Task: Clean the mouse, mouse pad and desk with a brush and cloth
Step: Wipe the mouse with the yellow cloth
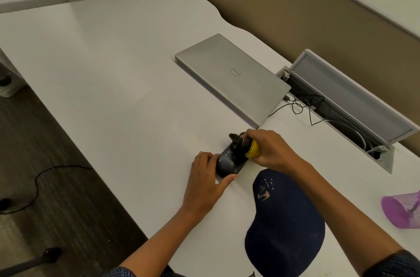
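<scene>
Right hand (270, 151) grips brush (246, 147); left hand (208, 176) steadies mouse (228, 162).

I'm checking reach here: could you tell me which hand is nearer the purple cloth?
Right. The right hand is left of the purple cloth, gripping the brush; the left hand is farther left.

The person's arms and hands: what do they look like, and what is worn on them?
Both forearms are bare. The left hand and the right hand wear no gloves, and no ring or watch is visible. At the bottom edge, each upper arm has a dark blue short sleeve with a fine woven-looking pattern, the left sleeve and the right sleeve.
</scene>
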Available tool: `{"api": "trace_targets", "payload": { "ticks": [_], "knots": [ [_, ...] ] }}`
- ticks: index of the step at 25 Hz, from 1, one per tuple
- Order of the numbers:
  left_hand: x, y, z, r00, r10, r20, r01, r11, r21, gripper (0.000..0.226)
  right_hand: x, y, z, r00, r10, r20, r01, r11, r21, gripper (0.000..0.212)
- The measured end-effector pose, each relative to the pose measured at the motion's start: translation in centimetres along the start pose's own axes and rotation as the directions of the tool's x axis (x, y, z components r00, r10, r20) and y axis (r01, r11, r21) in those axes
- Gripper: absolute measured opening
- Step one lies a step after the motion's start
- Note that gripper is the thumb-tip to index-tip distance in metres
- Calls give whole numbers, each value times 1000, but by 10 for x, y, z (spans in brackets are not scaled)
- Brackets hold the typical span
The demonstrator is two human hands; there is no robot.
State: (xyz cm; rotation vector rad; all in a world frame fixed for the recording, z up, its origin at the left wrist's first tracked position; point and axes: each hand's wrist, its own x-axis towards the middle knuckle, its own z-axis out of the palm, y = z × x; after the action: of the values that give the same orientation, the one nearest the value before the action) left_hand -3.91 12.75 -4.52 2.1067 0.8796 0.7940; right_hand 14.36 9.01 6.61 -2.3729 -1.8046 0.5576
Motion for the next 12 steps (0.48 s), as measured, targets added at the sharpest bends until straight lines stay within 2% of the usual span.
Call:
{"api": "trace_targets", "payload": {
  "ticks": [5, 6, 8, 10, 12],
  "knots": [
    [1, -1, -2, 1000, -3, 22, 4, 1000, -5, 55, -27, -16, 13, 964, -268, 0, 265, 953, -147, 49],
    [1, 0, -3, 1000, -6, 20, 6, 1000, -12, 56, -30, -13, 10, 968, -251, -8, 249, 965, -81, 48],
    [1, 2, -3, 1000, -23, 18, 23, 999, -22, 59, -24, 0, -4, 991, -103, -87, 111, 990, 91, 43],
    [0, 1, -4, 998, -56, 16, 57, 998, -38, 70, -12, 12, -15, 992, 32, -125, -22, 997, 76, 39],
    [-1, -1, -4, 996, -81, 35, 83, 994, -77, 70, -2, 11, -12, 996, 41, -75, -39, 999, 19, 36]
  ]
}}
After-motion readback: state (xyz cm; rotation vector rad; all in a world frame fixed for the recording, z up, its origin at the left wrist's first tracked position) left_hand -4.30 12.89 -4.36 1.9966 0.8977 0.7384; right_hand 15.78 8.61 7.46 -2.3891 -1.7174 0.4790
